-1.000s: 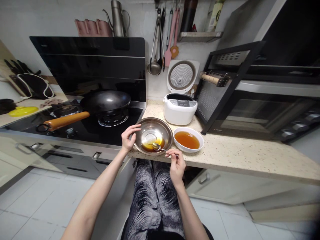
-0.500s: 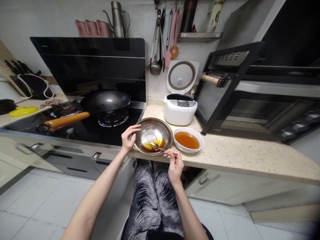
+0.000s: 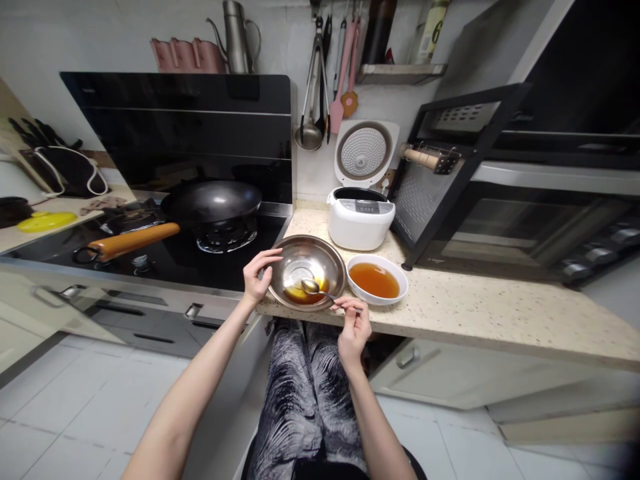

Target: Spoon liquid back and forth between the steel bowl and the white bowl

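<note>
The right hand (image 3: 353, 333) gripped a spoon (image 3: 311, 287); the left hand (image 3: 257, 277) rested, loosely open, on the metal bowl (image 3: 325, 260). Rough stirring might have splashed liquid (image 3: 303, 298) out.

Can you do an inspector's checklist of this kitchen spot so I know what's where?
Surface: speckled beige countertop, partly covered.
Things in use: round silver metal bowl with yellow-brown liquid; silver metal spoon, its head inside; rounded white bowl of amber liquid, right beside.
Clutter: flat yellow oval object, far left.
Hands: left hand at the metal bowl's rim, grip unclear; right hand holds the spoon's handle.
Cables: small white plug beside the white rounded rice cooker; cord untraceable.
Surroundings: round black wok on a black glass stove; cooker lid open.
</note>
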A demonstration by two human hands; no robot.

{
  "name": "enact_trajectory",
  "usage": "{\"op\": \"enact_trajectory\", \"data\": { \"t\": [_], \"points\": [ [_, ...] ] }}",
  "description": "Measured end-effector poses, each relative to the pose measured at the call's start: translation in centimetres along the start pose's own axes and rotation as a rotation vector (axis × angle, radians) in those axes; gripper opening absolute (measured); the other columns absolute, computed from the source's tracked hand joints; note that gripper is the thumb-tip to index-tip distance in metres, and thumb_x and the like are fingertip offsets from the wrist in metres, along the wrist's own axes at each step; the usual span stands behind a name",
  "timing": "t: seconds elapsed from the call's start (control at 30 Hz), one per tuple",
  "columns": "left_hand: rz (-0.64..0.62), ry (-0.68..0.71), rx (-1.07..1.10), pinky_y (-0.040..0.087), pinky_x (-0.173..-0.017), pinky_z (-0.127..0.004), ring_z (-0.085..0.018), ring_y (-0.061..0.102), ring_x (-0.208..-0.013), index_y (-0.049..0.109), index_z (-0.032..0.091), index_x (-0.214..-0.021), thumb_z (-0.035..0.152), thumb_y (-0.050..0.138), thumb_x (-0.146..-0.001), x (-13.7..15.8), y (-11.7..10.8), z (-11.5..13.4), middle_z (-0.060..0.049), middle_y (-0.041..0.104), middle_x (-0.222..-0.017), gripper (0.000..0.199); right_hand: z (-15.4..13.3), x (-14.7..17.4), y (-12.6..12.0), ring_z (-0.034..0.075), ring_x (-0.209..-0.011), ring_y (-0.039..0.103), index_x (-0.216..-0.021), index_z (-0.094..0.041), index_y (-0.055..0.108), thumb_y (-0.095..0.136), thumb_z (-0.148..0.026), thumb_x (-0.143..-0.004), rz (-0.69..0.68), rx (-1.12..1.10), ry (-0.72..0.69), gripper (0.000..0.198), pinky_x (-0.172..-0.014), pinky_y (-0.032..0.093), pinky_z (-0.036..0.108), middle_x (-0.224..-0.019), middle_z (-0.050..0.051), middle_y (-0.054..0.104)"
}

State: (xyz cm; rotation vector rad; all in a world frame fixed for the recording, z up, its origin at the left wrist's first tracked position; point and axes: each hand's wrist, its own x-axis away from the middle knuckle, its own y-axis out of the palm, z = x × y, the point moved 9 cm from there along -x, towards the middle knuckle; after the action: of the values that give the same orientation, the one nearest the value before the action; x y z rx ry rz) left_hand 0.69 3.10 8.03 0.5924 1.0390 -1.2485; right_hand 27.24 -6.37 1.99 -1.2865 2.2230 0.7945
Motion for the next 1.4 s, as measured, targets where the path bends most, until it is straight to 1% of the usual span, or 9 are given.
{"op": "enact_trajectory", "data": {
  "t": [0.27, 0.53, 0.73, 0.83, 0.93, 1.1, 1.23, 1.3, 1.4],
  "points": [
    [-0.003, 0.003, -0.003, 0.058, -0.096, -0.048, -0.029, 0.073, -0.110, 0.078, 0.019, -0.103, 0.044, 0.054, -0.099, 0.0, 0.0, 0.0, -0.013, 0.077, -0.119, 0.034, -1.7, -1.6, -1.5, 0.015, -0.076, 0.067, -0.091, -0.020, 0.060, 0.051, -0.034, -0.105, 0.079, 0.025, -0.063, 0.022, -0.076, 0.056, 0.032, -0.087, 0.003, 0.068],
    [-0.004, 0.008, 0.017, 0.057, -0.097, -0.047, -0.029, 0.072, -0.110, 0.078, 0.019, -0.104, 0.040, 0.055, -0.099, 0.0, 0.0, 0.0, -0.013, 0.076, -0.121, 0.031, -3.6, -3.4, -3.8, 0.014, -0.075, 0.067, -0.093, -0.021, 0.058, 0.054, -0.035, -0.104, 0.253, 0.008, -0.127, 0.019, -0.074, 0.057, 0.033, -0.089, 0.002, 0.067],
    [-0.007, 0.007, -0.003, 0.058, -0.095, -0.047, -0.029, 0.073, -0.109, 0.078, 0.019, -0.104, 0.041, 0.054, -0.099, 0.1, 0.0, 0.0, -0.013, 0.077, -0.120, 0.033, -3.6, -4.0, -5.7, 0.014, -0.073, 0.067, -0.093, -0.020, 0.057, 0.053, -0.039, -0.104, 0.347, 0.086, -0.095, 0.022, -0.075, 0.057, 0.033, -0.090, 0.002, 0.066],
    [-0.005, 0.003, -0.010, 0.058, -0.095, -0.047, -0.029, 0.073, -0.109, 0.078, 0.018, -0.103, 0.042, 0.054, -0.099, 0.1, 0.0, -0.1, -0.013, 0.076, -0.120, 0.034, -3.7, -4.0, -6.1, 0.014, -0.073, 0.068, -0.093, -0.020, 0.058, 0.052, -0.038, -0.104, 0.358, 0.153, -0.136, 0.022, -0.074, 0.057, 0.032, -0.090, 0.003, 0.067],
    [-0.005, 0.007, -0.004, 0.057, -0.096, -0.047, -0.029, 0.073, -0.110, 0.078, 0.019, -0.104, 0.040, 0.054, -0.099, 0.1, 0.0, -0.1, -0.013, 0.076, -0.120, 0.032, -3.8, -3.9, -6.0, 0.015, -0.076, 0.068, -0.094, -0.020, 0.060, 0.051, -0.033, -0.105, 0.312, 0.224, -0.226, 0.020, -0.073, 0.057, 0.032, -0.090, 0.004, 0.068],
    [-0.008, 0.017, 0.018, 0.057, -0.096, -0.045, -0.028, 0.072, -0.111, 0.078, 0.019, -0.105, 0.037, 0.055, -0.099, 0.1, 0.0, 0.0, -0.012, 0.076, -0.122, 0.029, -4.5, -3.4, -4.6, 0.019, -0.087, 0.069, -0.100, -0.021, 0.063, 0.048, -0.019, -0.104, 0.140, 0.396, -0.461, 0.015, -0.080, 0.058, 0.036, -0.092, 0.006, 0.069],
    [-0.006, 0.014, 0.018, 0.057, -0.096, -0.046, -0.028, 0.072, -0.110, 0.078, 0.019, -0.105, 0.037, 0.055, -0.099, 0.1, 0.0, 0.1, -0.012, 0.076, -0.121, 0.030, -5.3, -2.7, -3.2, 0.021, -0.091, 0.070, -0.111, -0.022, 0.064, 0.050, -0.005, -0.098, -0.003, 0.491, -0.673, 0.026, -0.079, 0.058, 0.037, -0.096, 0.008, 0.071],
    [-0.004, 0.011, 0.016, 0.057, -0.096, -0.046, -0.029, 0.072, -0.110, 0.078, 0.019, -0.105, 0.036, 0.055, -0.099, 0.1, 0.0, 0.0, -0.013, 0.076, -0.121, 0.030, -5.5, -2.4, -2.6, 0.022, -0.092, 0.070, -0.114, -0.022, 0.064, 0.050, -0.001, -0.096, -0.068, 0.519, -0.728, 0.031, -0.078, 0.057, 0.038, -0.097, 0.009, 0.072],
    [-0.002, 0.008, 0.015, 0.057, -0.096, -0.046, -0.028, 0.072, -0.110, 0.078, 0.019, -0.105, 0.036, 0.055, -0.099, 0.1, 0.0, 0.0, -0.012, 0.076, -0.121, 0.029, -5.4, -2.3, -2.2, 0.022, -0.092, 0.070, -0.118, -0.022, 0.064, 0.050, 0.000, -0.095, -0.130, 0.539, -0.735, 0.035, -0.079, 0.057, 0.039, -0.099, 0.010, 0.074]
  ]
}}
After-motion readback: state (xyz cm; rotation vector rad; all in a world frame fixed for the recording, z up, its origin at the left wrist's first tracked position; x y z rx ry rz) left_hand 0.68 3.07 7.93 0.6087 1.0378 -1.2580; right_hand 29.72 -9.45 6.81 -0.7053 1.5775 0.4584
